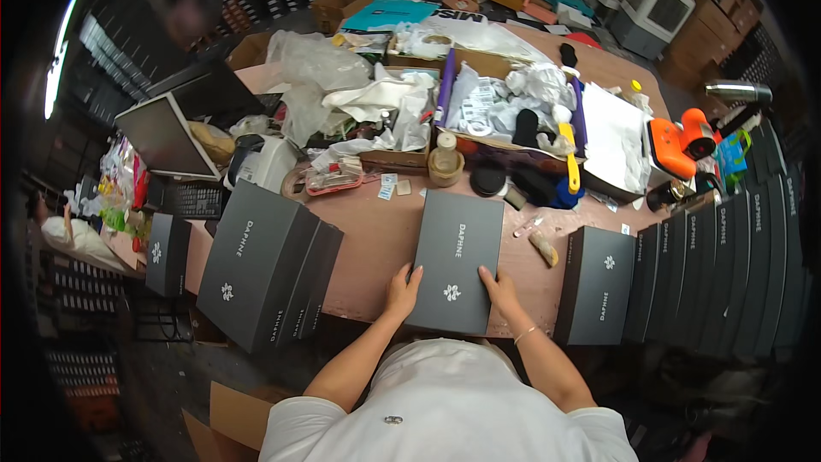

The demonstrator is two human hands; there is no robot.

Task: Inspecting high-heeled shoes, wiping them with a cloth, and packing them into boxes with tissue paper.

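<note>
A dark grey shoebox (pixel 456 231) with white print lies closed at the front edge of the pinkish table, straight ahead of me. My left hand (pixel 402 293) presses on its left side, the thumb along the lid's edge. On the opposite side my right hand (pixel 500 291) grips it the same way, thumb on the lid and a thin bracelet at the wrist. The box's underside is hidden. To the left stand several matching shoeboxes (pixel 248 261), tilted against each other. A long row of the same boxes (pixel 599 278) stands on the right.
Behind the box are tape rolls (pixel 445 168), a yellow-handled brush (pixel 571 162) and a small tan piece (pixel 544 250). Cartons of crumpled paper (pixel 505 98) fill the middle back. A monitor (pixel 169 139) stands left, an orange tool (pixel 680 144) right. An open carton (pixel 235 415) sits low left.
</note>
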